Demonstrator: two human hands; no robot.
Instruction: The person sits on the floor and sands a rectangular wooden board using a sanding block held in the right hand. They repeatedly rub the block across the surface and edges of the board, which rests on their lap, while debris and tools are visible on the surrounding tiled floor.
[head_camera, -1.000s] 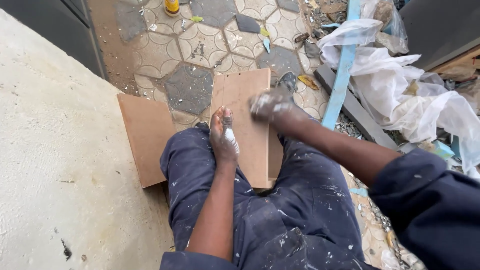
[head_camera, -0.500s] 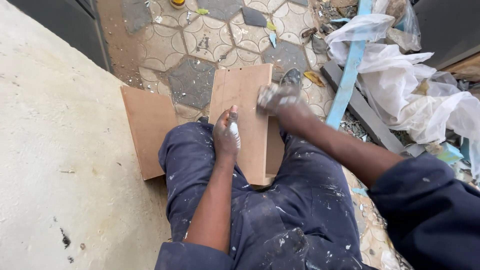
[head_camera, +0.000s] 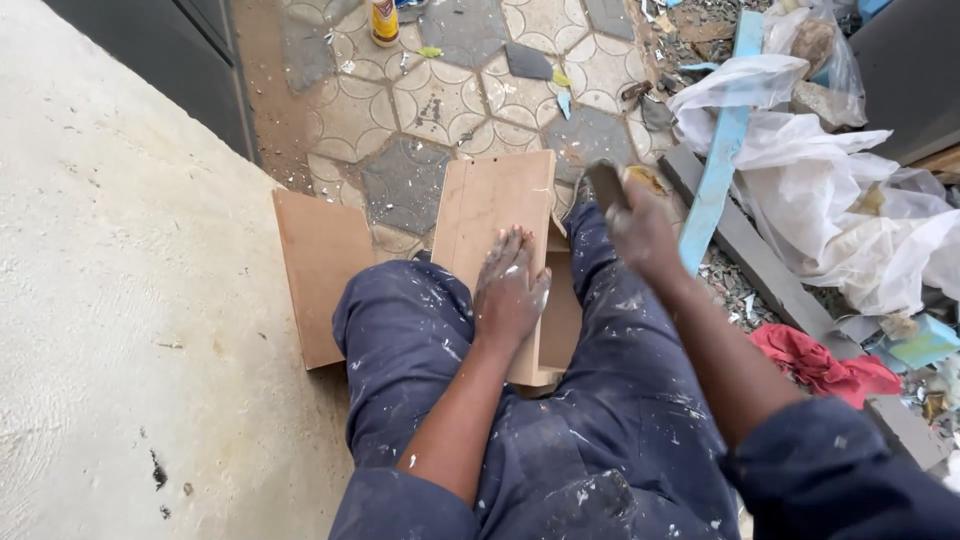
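two hands, one brown board across the lap

i see the left hand (head_camera: 508, 292) pressed flat, fingers spread, on the brown board (head_camera: 497, 232) that lies across the knees and reaches out over the patterned paving (head_camera: 440, 95). the right hand (head_camera: 640, 222) is closed round a dark block (head_camera: 605, 185) at the board's right edge; it is blurred, so i cannot tell how tight that grip is. i judge the board stiff, light and dusty, so apt to slide; best held by palm pressure near its middle or pinched at a long edge. a second board (head_camera: 318, 270) lies just left of the knee. a blue strip (head_camera: 718, 170), white plastic sheeting (head_camera: 850, 215) and a red cloth (head_camera: 815, 360) crowd the right side.
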